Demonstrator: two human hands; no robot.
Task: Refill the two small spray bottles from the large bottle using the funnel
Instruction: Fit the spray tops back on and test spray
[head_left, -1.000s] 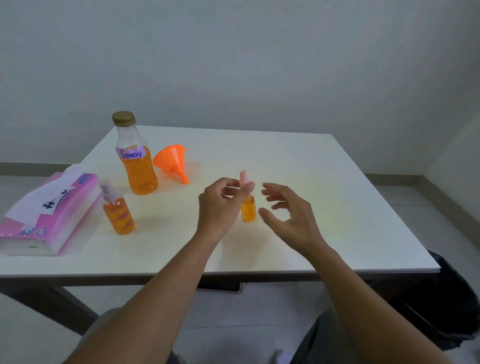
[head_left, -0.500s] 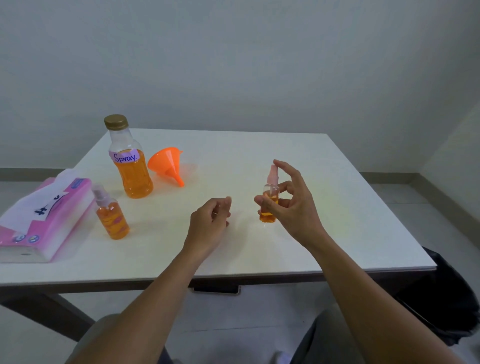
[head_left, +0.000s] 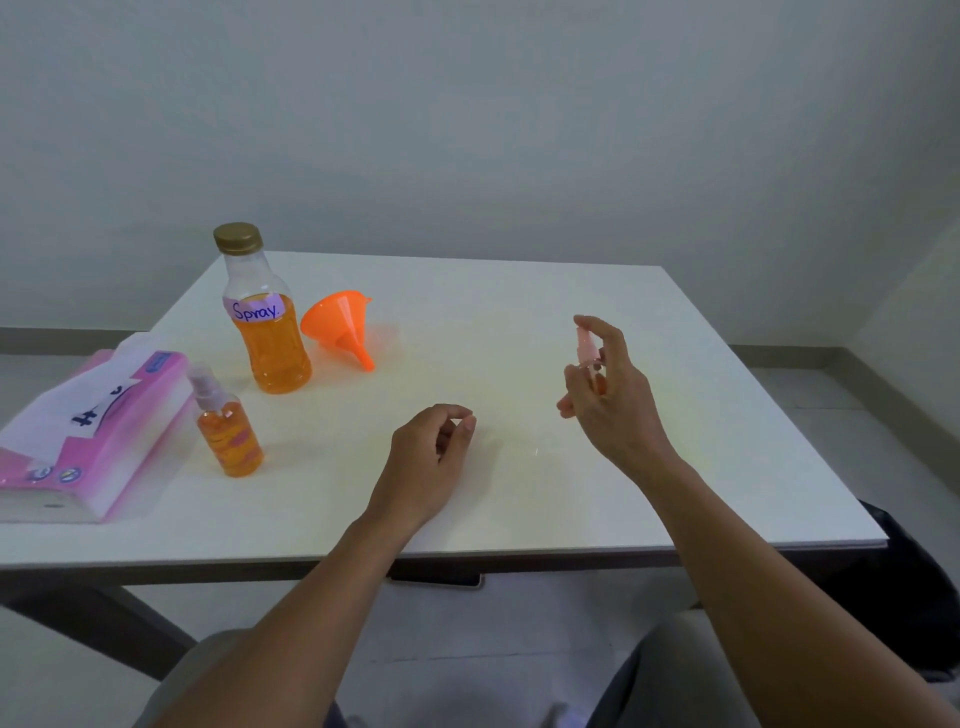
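My right hand grips a small spray bottle with a pink nozzle above the table's right half; my fingers hide most of its orange body. Loosely curled and holding nothing, my left hand hovers over the table's middle. The large capped bottle, labelled "Spray" and holding orange liquid, stands at the back left. An orange funnel lies on its side right of it. A second small spray bottle with orange liquid stands in front of the large bottle.
A pink tissue pack lies at the left edge of the white table. A dark bag sits on the floor at the lower right. My knees show under the table's front edge.
The small bottle passed from my left hand to my right, which carried it up and to the right. My left hand let go and dropped back toward the table's middle.
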